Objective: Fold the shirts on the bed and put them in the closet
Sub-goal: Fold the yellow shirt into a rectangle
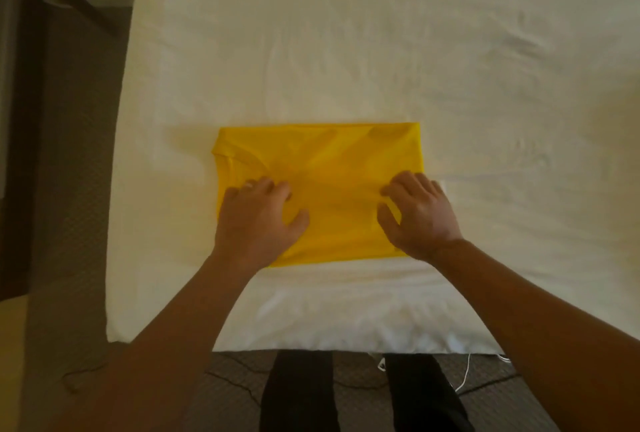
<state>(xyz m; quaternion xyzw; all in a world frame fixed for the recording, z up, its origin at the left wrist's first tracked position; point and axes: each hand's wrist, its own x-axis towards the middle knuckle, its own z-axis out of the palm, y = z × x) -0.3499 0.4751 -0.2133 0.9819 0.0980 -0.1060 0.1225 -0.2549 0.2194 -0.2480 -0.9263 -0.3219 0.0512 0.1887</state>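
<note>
Folding looks nearly done: the shirt [318, 189] lies as a flat rectangle on the bed [346, 50], near its front edge. The left hand [258, 220] and right hand [417, 215] rest on it, each grip curled and pinching cloth. Next likely comes one more fold or lifting it whole toward the closet, which is out of view.
</note>
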